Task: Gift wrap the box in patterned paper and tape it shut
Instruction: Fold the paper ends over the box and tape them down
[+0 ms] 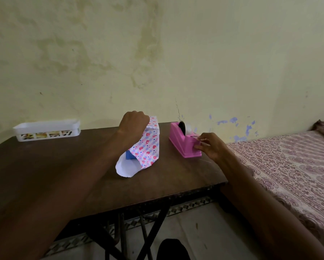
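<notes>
A blue box [129, 155] stands upright on the dark wooden table [45, 166], wrapped in white paper with red and blue hearts [150, 145]. The paper's near end hangs open, showing its white inside and a corner of the box. My left hand [134, 122] rests on top of the wrapped box with fingers curled over the paper's upper edge. To the right sits a pink tape dispenser [183, 142]. My right hand [209, 146] is at the dispenser's near end, fingertips pinching the clear tape at the cutter.
A white plastic basket [46, 130] with items inside stands at the table's back left by the wall. A bed with a patterned purple cover [288, 166] lies right of the table. The table's near edge and crossed metal legs [148, 231] show below.
</notes>
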Demonstrator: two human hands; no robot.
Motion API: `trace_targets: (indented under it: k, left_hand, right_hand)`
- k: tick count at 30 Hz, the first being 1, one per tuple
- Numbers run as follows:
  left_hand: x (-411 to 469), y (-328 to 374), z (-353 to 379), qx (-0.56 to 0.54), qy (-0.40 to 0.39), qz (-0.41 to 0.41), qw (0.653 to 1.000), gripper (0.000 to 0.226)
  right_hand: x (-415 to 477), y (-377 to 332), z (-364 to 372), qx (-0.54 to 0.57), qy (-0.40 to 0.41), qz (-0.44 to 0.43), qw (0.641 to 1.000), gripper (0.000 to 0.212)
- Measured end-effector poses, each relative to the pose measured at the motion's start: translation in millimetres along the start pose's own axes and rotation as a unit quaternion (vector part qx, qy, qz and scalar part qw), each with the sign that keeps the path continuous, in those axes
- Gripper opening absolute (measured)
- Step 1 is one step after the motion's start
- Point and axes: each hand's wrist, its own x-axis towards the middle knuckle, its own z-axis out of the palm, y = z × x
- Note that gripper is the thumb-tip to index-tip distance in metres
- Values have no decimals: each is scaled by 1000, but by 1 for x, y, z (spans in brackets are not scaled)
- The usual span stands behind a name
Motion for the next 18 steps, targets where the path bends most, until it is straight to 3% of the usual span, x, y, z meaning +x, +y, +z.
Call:
trace_targets:
  k: [4, 10, 18]
  left_hand:
    - [1, 0, 0, 2, -3, -1, 1000, 40]
    - [0, 0, 0, 2, -4, 0, 1000, 41]
    - [0, 0, 0, -5, -7, 0, 1000, 41]
  right_hand:
    - [1, 2, -1, -5, -23, -13, 1000, 17]
    - [16, 19, -3, -81, 76, -6, 994, 9]
    - [18, 16, -4, -206, 103, -66, 971, 17]
